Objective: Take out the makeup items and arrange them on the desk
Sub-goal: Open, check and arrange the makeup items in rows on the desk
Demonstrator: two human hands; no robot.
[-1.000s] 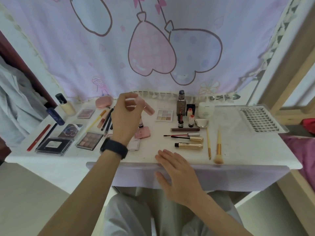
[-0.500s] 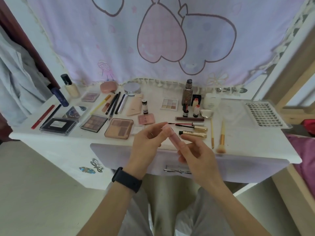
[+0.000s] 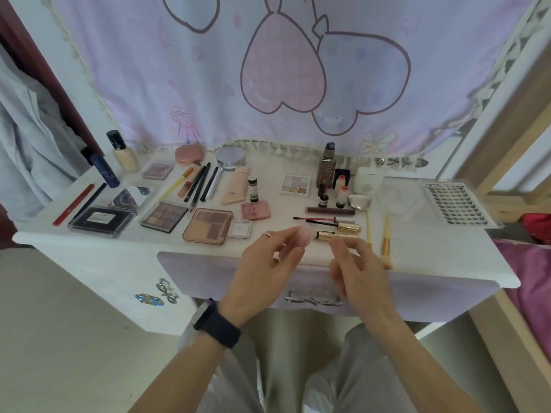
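Over the front edge of the white desk (image 3: 432, 257), my left hand (image 3: 262, 269), with a ring and a black wristband, pinches a pale pink tube (image 3: 305, 236) at its fingertips. My right hand (image 3: 357, 269) hovers just right of it with fingers curled; motion blur hides whether it holds anything. Many makeup items lie in rows on the desk: a peach palette (image 3: 208, 226), a dark eyeshadow palette (image 3: 162, 217), gold mascara tubes (image 3: 340, 226), a small pink compact (image 3: 255, 210) and yellow-handled brushes (image 3: 386, 239).
A clear tray of lashes (image 3: 456, 204) sits at the desk's right end. Bottles (image 3: 326, 171) stand along the back under a hanging pink curtain (image 3: 283, 70). The lilac drawer front with its handle (image 3: 313, 300) is below my hands. A wooden bed frame (image 3: 507, 144) is on the right.
My left hand brought the pink tube from above the desk's back down to the front edge. My right hand lifted off the edge, met the tube, and the hands have now drawn slightly apart.
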